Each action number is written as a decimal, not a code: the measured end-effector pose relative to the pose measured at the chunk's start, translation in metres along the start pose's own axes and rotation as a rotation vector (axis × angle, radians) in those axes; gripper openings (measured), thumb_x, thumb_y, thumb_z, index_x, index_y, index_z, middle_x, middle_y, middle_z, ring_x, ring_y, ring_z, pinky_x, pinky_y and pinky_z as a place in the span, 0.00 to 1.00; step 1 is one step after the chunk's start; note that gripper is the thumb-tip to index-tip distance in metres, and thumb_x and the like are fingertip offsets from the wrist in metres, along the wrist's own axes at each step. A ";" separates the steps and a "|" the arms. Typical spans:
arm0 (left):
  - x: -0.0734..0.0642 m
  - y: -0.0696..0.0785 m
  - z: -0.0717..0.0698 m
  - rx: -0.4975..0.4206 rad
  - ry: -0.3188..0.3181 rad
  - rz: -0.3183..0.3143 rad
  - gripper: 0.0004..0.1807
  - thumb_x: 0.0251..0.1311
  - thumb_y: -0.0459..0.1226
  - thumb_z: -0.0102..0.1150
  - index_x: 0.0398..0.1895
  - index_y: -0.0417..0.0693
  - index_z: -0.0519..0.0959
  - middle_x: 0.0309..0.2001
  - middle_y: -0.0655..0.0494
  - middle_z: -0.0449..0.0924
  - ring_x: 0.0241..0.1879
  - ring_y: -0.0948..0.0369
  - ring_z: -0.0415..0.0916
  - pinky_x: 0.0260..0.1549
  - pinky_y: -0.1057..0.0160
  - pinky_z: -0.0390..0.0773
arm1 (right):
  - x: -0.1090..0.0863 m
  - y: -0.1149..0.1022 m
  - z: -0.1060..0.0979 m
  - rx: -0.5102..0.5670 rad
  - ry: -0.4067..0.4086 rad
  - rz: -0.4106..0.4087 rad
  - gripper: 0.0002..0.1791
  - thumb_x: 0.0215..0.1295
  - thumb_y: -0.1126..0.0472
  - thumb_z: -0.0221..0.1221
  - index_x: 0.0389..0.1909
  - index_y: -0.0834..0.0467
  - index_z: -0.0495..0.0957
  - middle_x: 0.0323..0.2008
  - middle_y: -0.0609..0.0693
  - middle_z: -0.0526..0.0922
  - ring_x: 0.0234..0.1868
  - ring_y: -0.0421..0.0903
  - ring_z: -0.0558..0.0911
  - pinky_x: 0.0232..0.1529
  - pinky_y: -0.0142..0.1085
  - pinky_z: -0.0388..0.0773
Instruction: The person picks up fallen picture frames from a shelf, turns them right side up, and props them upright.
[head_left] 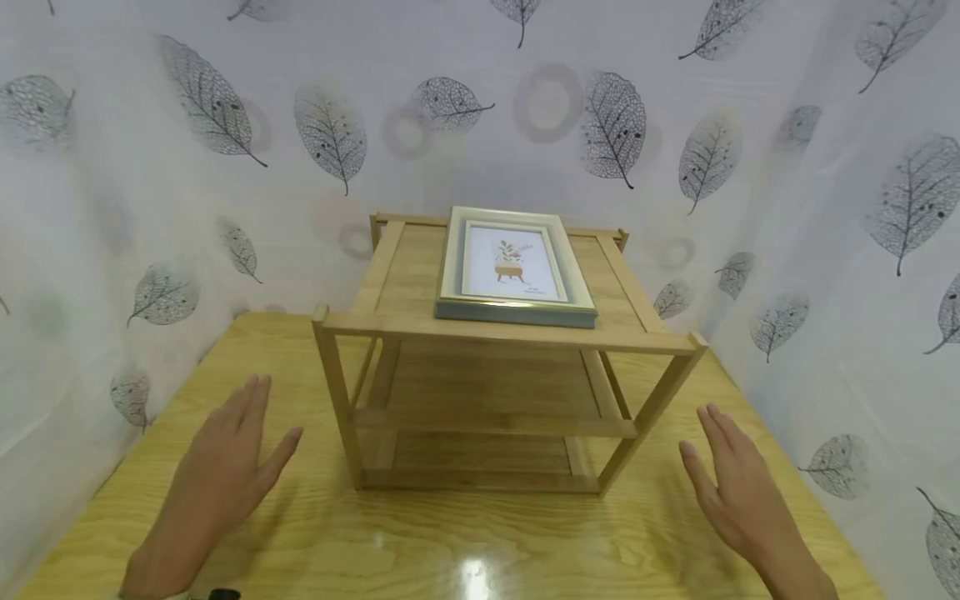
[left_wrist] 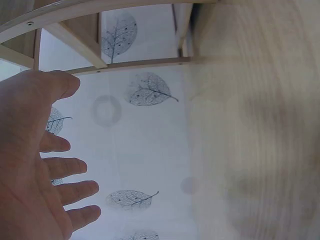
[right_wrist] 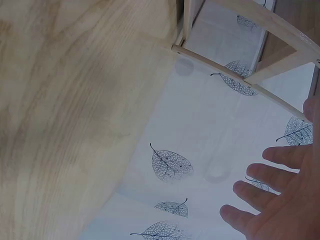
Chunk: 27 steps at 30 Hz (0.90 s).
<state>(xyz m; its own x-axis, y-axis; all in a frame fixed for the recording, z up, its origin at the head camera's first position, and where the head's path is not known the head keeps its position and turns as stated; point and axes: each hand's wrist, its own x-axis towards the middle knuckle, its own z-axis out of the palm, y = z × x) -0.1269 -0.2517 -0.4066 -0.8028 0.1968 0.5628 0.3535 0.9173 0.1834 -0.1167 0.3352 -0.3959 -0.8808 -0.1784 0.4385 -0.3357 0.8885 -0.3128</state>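
Observation:
A picture frame [head_left: 516,312] with a pale border and a potted-plant print lies flat on the top shelf of a wooden rack [head_left: 510,329]. To the left of the rack, my left hand [head_left: 221,467] hovers over the table with straight fingers and the thumb spread. On the other side, my right hand [head_left: 738,496] is held the same way, apart from the rack. Neither hand touches anything. Both wrist views show bare palms, the left hand [left_wrist: 30,155] and the right hand [right_wrist: 280,195], with rack bars beyond them.
The rack's two lower shelves [head_left: 487,379] hold nothing visible. It stands on a glossy wood-grain table [head_left: 420,542]. A whitish curtain [head_left: 480,175] with dark leaf prints encloses the back and both sides.

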 end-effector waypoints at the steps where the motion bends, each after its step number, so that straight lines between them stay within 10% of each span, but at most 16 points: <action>1: 0.001 -0.001 -0.001 -0.005 0.021 0.012 0.42 0.68 0.46 0.62 0.73 0.24 0.58 0.65 0.20 0.65 0.60 0.26 0.66 0.57 0.30 0.67 | 0.001 0.000 -0.001 0.004 -0.006 0.005 0.32 0.80 0.57 0.49 0.75 0.72 0.54 0.71 0.76 0.58 0.68 0.77 0.59 0.70 0.68 0.49; 15: 0.048 0.008 -0.052 -0.128 -0.021 -0.186 0.34 0.75 0.46 0.53 0.73 0.30 0.61 0.64 0.25 0.68 0.61 0.27 0.65 0.56 0.28 0.64 | 0.036 -0.001 -0.045 0.034 0.075 -0.017 0.28 0.81 0.60 0.46 0.75 0.69 0.57 0.64 0.77 0.66 0.62 0.78 0.65 0.56 0.73 0.61; 27: 0.121 0.062 -0.102 -0.247 0.106 -0.266 0.32 0.76 0.51 0.43 0.76 0.45 0.63 0.68 0.43 0.72 0.59 0.35 0.70 0.53 0.31 0.66 | 0.096 -0.032 -0.110 0.053 0.171 0.110 0.28 0.83 0.55 0.41 0.75 0.66 0.59 0.61 0.75 0.72 0.55 0.77 0.73 0.50 0.73 0.67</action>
<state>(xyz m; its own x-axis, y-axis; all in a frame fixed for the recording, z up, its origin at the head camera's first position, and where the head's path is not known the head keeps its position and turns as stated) -0.1531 -0.2067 -0.2446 -0.8324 -0.0855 0.5475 0.2550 0.8181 0.5155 -0.1534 0.3357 -0.2516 -0.8451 -0.0033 0.5347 -0.2621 0.8742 -0.4088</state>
